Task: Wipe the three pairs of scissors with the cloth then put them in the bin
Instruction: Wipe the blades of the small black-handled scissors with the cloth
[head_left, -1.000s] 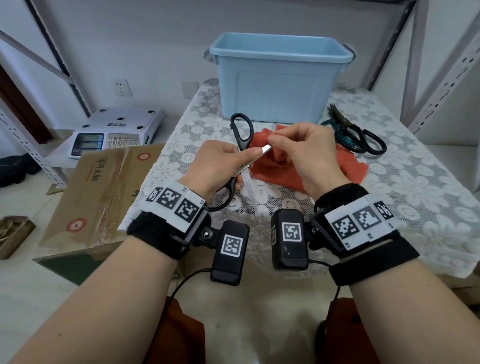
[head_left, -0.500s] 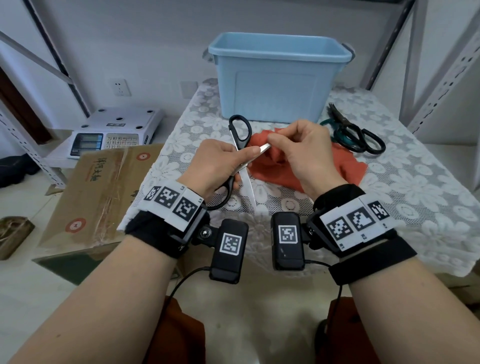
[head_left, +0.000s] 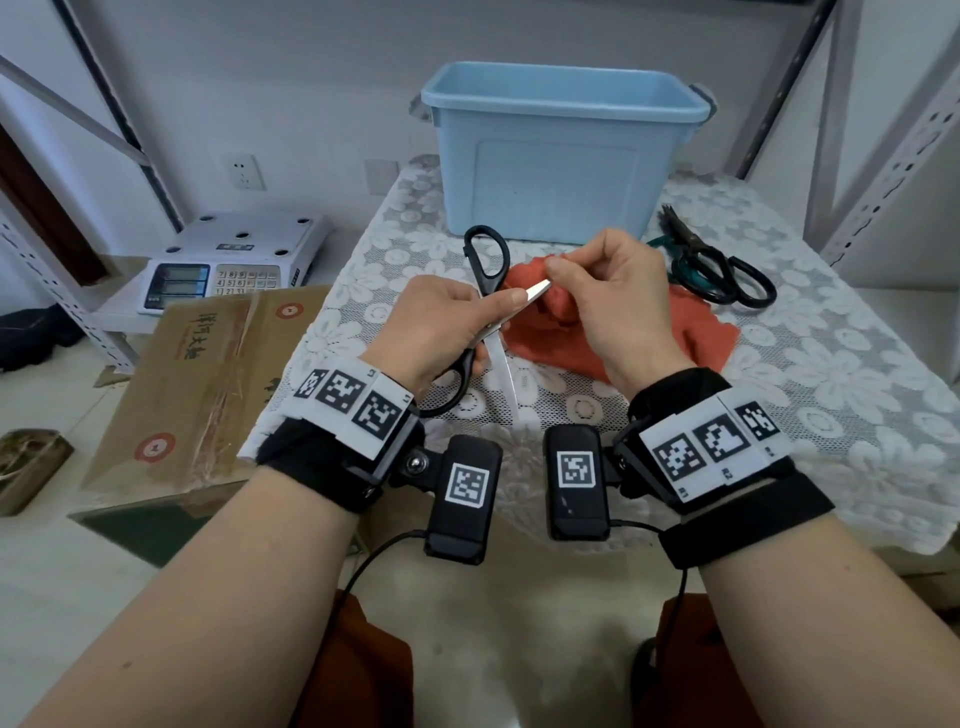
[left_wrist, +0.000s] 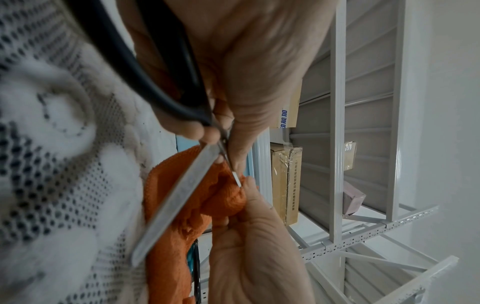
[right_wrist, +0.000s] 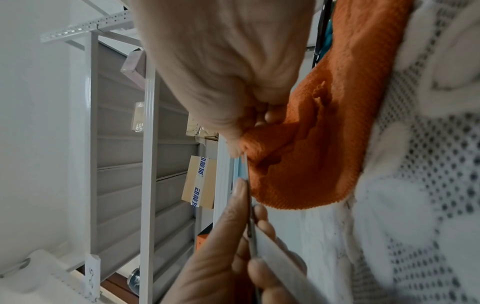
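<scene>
Biggest thing here is the table (head_left: 810, 395) with its white lace cover, and at the far end sits the light blue bin (head_left: 558, 171), open top, nothing showing inside from this angle. In front of it the orange cloth (head_left: 691, 338) is spread on the lace, with one corner bunched up. Over on the far right, just beside the cloth, two more pairs of scissors (head_left: 714, 260) lie overlapped, one black-handled and one teal.

The black-handled scissors (head_left: 485, 254) are held above the near-middle of the table with the blades spread wide. They look stiff and fairly light, I'd guess, but bare steel is slick and the edges and tips are the nasty part, so hold by the handles or right at the pivot, never along the edge. The cloth is soft and floppy, so bunching it over the blade makes sense.

The left hand (head_left: 441, 327) is curled round the scissors near the pivot, thumb lying along one blade, the lower handle loop poking out under the palm. The right hand (head_left: 613, 296) pinches the bunched cloth over that blade's tip, wrist cocked up.
</scene>
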